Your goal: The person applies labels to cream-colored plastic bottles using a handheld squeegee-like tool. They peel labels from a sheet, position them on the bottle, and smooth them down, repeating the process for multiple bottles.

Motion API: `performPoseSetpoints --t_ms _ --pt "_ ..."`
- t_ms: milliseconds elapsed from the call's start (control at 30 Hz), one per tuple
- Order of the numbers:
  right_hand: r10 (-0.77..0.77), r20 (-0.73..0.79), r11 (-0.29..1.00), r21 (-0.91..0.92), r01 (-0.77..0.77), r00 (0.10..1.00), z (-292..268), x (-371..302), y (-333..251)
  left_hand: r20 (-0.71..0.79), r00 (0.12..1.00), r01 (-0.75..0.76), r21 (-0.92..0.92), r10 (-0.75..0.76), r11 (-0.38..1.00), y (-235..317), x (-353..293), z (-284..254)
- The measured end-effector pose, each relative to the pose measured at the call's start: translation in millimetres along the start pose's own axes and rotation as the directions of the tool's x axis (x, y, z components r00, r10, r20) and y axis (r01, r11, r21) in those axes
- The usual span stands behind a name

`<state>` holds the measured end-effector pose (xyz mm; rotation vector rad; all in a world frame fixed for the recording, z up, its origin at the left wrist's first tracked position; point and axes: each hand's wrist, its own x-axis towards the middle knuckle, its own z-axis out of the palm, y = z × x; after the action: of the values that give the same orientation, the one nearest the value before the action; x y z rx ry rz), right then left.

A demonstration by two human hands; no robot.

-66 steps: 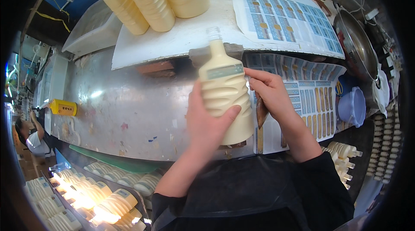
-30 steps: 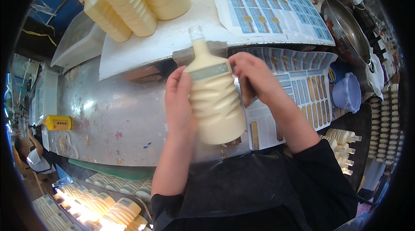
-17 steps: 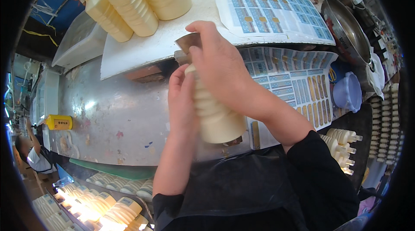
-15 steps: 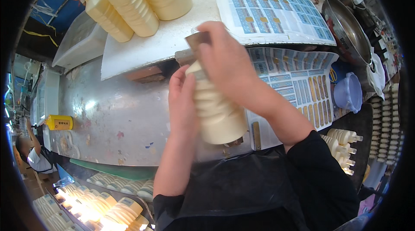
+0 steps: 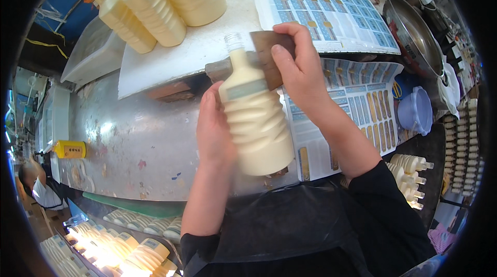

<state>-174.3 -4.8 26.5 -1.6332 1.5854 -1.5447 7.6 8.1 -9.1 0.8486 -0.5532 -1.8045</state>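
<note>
My left hand [image 5: 212,129] grips a cream bottle [image 5: 261,147] by its left side. The bottle is tilted slightly, its clear threaded neck pointing away from me. Wavy ridges run round its body, and a pale blue-grey label strip [image 5: 247,89] lies across its shoulder. My right hand [image 5: 304,72] pinches a flat brown rectangular piece [image 5: 272,57] between thumb and fingers, just right of the bottle's shoulder. Whether the piece touches the bottle I cannot tell. Close by on the right are a lower sticker sheet [image 5: 347,121] and an upper sticker sheet [image 5: 321,10].
Several cream bottles [image 5: 155,10] stand on the white board [image 5: 207,49] at the back. A yellow bottle [image 5: 70,149] lies on the metal table [image 5: 129,147]. To the right are a purple bucket [image 5: 415,111] and a metal pan [image 5: 409,28]. More bottles [image 5: 142,256] fill trays at lower left.
My right hand has moved right with the brown piece, off the bottle's neck and shoulder, uncovering the label strip. My left hand still holds the bottle in nearly the same place.
</note>
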Motion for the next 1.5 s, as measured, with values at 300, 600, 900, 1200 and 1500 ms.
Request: performPoseSetpoints --t_ms 300,600,900,1200,1500 --pt "-0.148 0.214 0.955 -0.224 0.196 0.966 44.3 -3.3 -46.0 -0.126 0.992 -0.015 0.050 0.021 0.999 8.0 -19.2 29.7" --pt "-0.120 0.195 0.950 -0.263 0.170 0.973 33.6 0.5 -38.7 -0.095 0.995 -0.024 0.029 0.027 0.999 -0.2 -12.3 20.5" --pt "-0.097 0.090 0.974 -0.196 0.113 0.991 9.8 2.4 3.2 -0.059 0.997 -0.043 0.239 0.059 0.970 -4.6 -1.8 2.4" --pt "-0.163 0.001 0.974 -0.157 0.161 0.987 -5.4 -6.6 32.5 -0.029 0.999 -0.035 0.118 0.039 0.992 -5.4 0.5 -4.4" --pt "0.105 0.000 0.994 -0.004 -0.105 0.994 3.3 -5.9 15.4 0.179 0.982 -0.133 0.460 0.056 0.878 2.0 -12.5 -8.1"
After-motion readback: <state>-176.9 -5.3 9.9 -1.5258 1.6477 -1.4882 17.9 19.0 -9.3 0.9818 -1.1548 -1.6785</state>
